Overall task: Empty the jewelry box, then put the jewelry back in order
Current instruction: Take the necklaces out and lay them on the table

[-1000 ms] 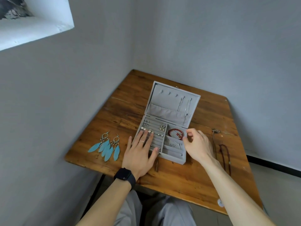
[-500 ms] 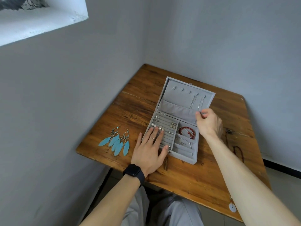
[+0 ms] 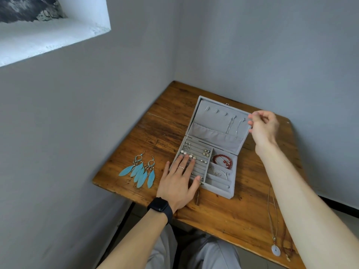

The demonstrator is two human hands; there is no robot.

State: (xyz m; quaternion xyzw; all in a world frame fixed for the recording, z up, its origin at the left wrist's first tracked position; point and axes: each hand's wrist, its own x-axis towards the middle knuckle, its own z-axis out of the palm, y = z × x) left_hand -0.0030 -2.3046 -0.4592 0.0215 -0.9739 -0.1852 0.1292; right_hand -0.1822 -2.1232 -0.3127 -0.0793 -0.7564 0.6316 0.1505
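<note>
The grey jewelry box [image 3: 217, 191] stands open on the wooden table [image 3: 223, 222], its lid [image 3: 209, 118] tilted back. Two silver chains [image 3: 230, 125] hang from hooks inside the lid. Small stud earrings [image 3: 206, 152] sit in the ring rows, with a red bead bracelet [image 3: 223, 159] and a silver bracelet [image 3: 217, 171] in the right compartments. My left hand [image 3: 176, 184] lies flat on the ring rows. My right hand [image 3: 264, 126] is at the lid's upper right edge with thumb and forefinger close together beside the rightmost chain; what they pinch is unclear.
Two blue feather earrings [image 3: 140, 171] lie on the table left of the box. A cord necklace with a pale ring pendant [image 3: 276, 250] and a dark bead string [image 3: 287, 241] lie along the table's right side. Grey walls close off the left and far sides.
My right hand has risen from the box's compartments, past the lid's pocket, to the lid's upper right edge. My left hand stays flat on the ring rows.
</note>
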